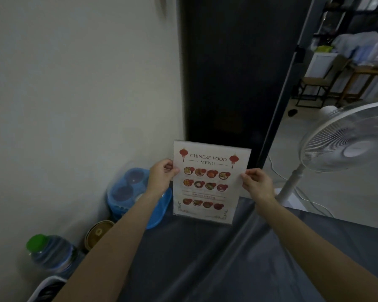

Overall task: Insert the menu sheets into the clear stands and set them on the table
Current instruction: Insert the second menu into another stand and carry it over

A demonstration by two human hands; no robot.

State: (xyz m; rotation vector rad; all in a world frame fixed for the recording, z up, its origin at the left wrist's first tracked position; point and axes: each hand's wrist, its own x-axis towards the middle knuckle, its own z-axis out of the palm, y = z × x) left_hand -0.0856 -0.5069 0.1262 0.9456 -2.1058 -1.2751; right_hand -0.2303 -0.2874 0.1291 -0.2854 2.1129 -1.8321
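Observation:
A clear stand (244, 171) stands upright at the far edge of the grey-covered table (205, 269). A "Chinese Food Menu" sheet (205, 182) with red lanterns and dish photos sits inside it, facing me. My left hand (160, 177) pinches the left edge of the sheet and stand. On the right edge, my right hand (256, 183) does the same. The sheet's bottom edge is near the stand's base, close to the tabletop.
A blue plastic container (127, 192) sits left of the stand by the wall. A round tin (97, 234), a green-capped water bottle (50, 253) and a white basket (46, 288) line the left side. A white pedestal fan (345, 140) stands at the right.

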